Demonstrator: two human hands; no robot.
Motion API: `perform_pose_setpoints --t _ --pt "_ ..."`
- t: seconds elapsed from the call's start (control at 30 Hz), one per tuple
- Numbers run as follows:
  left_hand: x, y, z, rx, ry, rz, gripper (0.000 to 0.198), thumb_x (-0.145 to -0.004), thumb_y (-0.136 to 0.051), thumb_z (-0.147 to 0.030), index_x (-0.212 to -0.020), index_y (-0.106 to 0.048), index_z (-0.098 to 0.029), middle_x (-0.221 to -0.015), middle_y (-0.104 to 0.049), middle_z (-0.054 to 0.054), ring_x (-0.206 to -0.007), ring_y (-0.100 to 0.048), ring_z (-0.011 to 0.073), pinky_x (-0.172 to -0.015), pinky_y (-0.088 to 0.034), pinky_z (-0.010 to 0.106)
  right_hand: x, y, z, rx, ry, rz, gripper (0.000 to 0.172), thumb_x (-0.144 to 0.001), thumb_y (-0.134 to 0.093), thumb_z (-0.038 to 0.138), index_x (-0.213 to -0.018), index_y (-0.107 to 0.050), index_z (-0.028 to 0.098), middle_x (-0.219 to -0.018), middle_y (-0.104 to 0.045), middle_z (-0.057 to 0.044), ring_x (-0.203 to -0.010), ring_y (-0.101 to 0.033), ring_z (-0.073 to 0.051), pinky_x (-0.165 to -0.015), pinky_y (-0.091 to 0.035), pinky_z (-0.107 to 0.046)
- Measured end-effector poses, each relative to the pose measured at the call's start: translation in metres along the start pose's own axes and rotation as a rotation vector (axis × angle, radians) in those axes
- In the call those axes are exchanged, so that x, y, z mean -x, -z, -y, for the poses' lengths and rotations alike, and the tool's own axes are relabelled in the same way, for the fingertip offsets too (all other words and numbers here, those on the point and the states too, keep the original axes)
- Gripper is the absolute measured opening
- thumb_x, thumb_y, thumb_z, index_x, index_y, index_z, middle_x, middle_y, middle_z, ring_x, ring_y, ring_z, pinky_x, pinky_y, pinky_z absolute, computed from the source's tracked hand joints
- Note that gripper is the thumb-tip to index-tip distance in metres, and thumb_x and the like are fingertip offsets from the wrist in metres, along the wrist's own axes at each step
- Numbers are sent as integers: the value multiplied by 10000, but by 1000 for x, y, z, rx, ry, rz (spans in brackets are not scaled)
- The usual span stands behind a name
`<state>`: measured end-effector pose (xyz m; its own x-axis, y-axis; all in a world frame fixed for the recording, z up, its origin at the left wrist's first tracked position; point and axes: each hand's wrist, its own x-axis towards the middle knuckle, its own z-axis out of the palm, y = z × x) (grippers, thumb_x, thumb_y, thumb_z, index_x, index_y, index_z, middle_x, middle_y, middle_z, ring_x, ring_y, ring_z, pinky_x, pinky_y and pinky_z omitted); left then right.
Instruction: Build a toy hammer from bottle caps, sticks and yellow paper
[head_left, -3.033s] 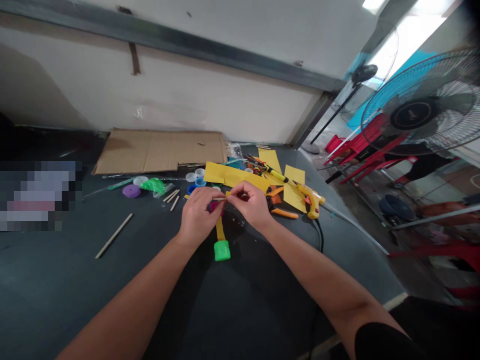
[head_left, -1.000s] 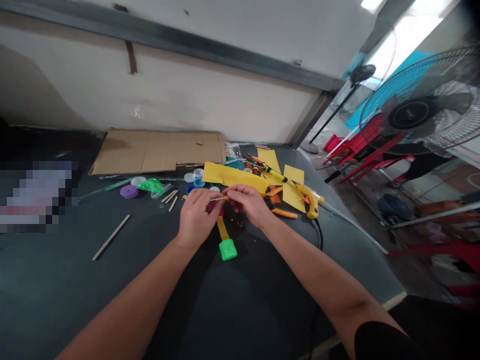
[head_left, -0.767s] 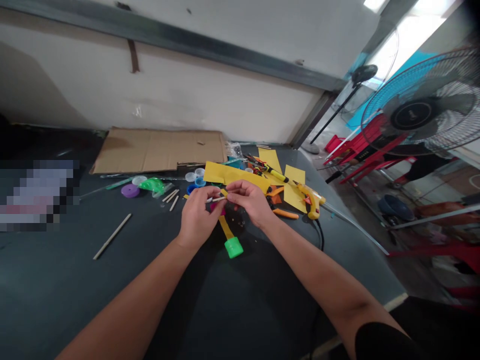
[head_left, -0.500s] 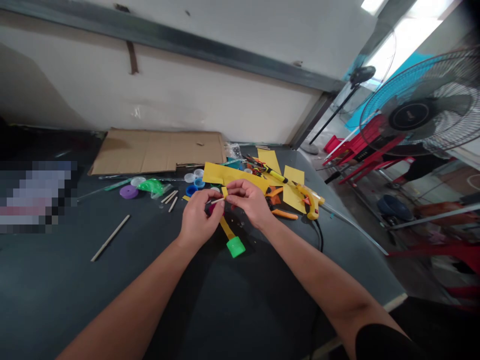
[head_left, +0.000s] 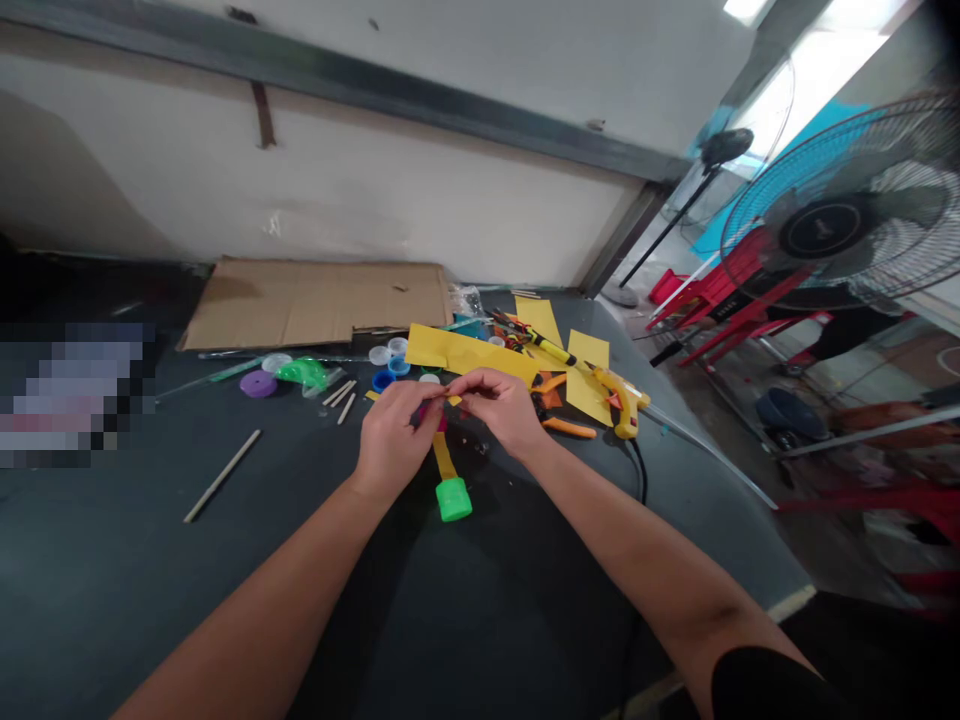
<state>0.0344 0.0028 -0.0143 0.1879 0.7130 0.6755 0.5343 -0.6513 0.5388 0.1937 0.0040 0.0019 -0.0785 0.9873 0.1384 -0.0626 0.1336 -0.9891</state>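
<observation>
My left hand (head_left: 394,428) is closed in a pinch at the middle of the view, at the top of a small piece with a pink part (head_left: 440,419). From it a yellow strip (head_left: 445,456) runs down to a green cap (head_left: 454,499). Close beside it, my right hand (head_left: 499,410) pinches a small yellow bit (head_left: 454,400), and the fingertips of both hands meet. Exactly what lies between the left fingertips is hidden.
Behind the hands lie yellow sheets (head_left: 469,355), blue caps (head_left: 383,380) and a cardboard piece (head_left: 315,300). Orange-handled pliers (head_left: 568,429) and a yellow glue gun (head_left: 621,400) with a cord are at the right. A stick (head_left: 223,476) and a purple roll (head_left: 258,384) lie left.
The green cap and yellow strip have swung a little left and down. The thin stick and upright yellow piece seen between my fingertips no longer show clearly; my right fingers have turned over them.
</observation>
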Motion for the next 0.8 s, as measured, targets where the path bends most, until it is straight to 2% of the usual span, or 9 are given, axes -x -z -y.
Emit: perform_pose_setpoints --t 0.17,0.23,0.37,0.47,0.53,0.63,0.8 --pt "1 -1 1 0 26 -19 98 -866 -547 -171 -905 -635 -193 -885 -694 28 -858 -627 164 -777 -490 284 1 3 -2 54 80 59 31 -673 -666 186 -702 -676 182 -865 -653 -27 -638 -550 -108 -585 -470 -250" --pt "1 -2 1 -4 34 -29 87 -868 -552 -188 -902 -632 -192 -878 -690 29 -848 -626 166 -763 -494 285 3 4 -2 66 74 63 47 -672 -664 179 -716 -680 182 -847 -637 -23 -633 -544 -111 -551 -468 -245" --pt "1 -2 1 -12 37 -22 76 -870 -556 -209 -895 -627 -197 -867 -685 27 -834 -618 170 -758 -494 296 5 2 1 -79 -55 70 117 -741 -629 282 -742 -664 170 -720 -614 -14 -630 -554 -132 -510 -495 -252" --pt "1 -2 1 -4 29 -19 84 -871 -547 -192 -892 -627 -193 -874 -688 31 -842 -616 173 -762 -494 298 5 -2 2 -196 -119 -7 199 -730 -682 352 -703 -592 177 -656 -593 14 -587 -550 -119 -493 -506 -247" --pt "0 -2 1 -3 28 -19 89 -869 -544 -182 -889 -630 -189 -876 -689 35 -846 -616 175 -766 -495 298 3 -4 1 -232 -168 -45 240 -679 -741 348 -737 -572 188 -614 -574 40 -555 -547 -114 -465 -499 -236" --pt "0 -2 0 -5 29 -24 84 -866 -552 -192 -885 -634 -181 -873 -690 41 -842 -617 178 -768 -495 300 2 -5 -1 -229 -238 -27 279 -633 -773 325 -813 -619 178 -612 -589 38 -549 -556 -114 -457 -498 -230" --pt "0 -2 -1 -11 30 -21 93 -874 -548 -212 -891 -635 -182 -875 -691 41 -841 -617 177 -767 -495 302 2 -5 0 -216 -285 -28 234 -604 -770 274 -774 -667 150 -600 -598 29 -517 -529 -85 -444 -474 -201"
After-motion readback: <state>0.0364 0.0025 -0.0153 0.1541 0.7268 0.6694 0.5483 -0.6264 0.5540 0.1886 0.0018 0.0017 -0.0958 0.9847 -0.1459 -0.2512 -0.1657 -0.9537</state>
